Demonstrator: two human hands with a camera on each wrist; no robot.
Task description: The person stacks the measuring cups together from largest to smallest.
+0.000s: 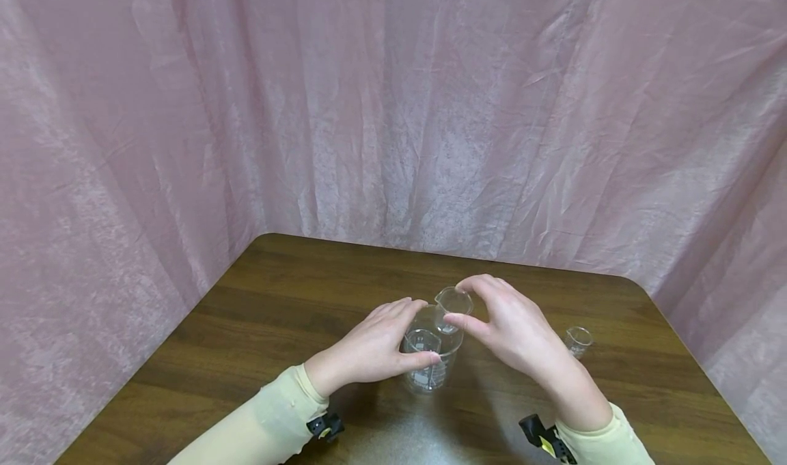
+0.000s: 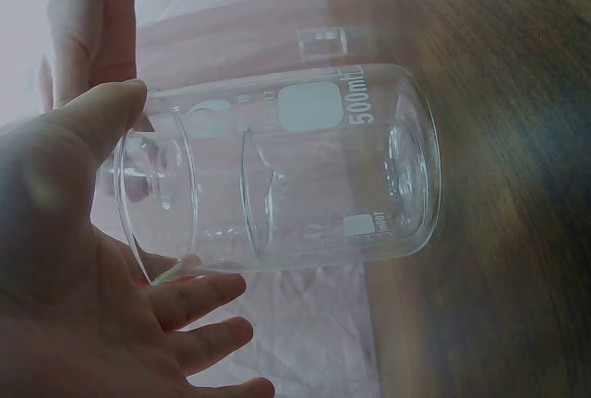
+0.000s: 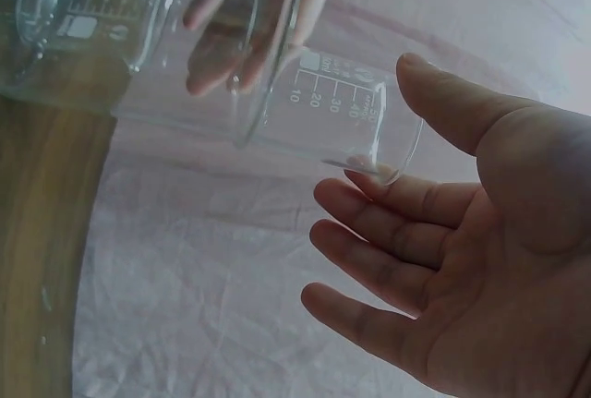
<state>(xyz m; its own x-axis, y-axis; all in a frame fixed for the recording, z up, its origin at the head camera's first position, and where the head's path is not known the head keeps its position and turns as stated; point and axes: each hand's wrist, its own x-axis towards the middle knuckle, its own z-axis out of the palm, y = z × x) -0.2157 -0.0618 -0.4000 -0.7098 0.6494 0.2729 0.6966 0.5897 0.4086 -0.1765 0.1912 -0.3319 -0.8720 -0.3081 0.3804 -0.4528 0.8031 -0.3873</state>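
A large clear glass beaker marked 500ml stands upright on the table. My left hand holds it near the rim, thumb on the near side and fingers on the far side. Inside it sits a smaller beaker marked 100ml. My right hand pinches a small graduated beaker near its rim between thumb and index finger; the other fingers stay apart from the glass. This small beaker is tilted, its base within the large beaker's mouth.
Another tiny glass beaker stands on the brown wooden table, to the right, beyond my right wrist. Pink curtains hang behind the table and along its sides.
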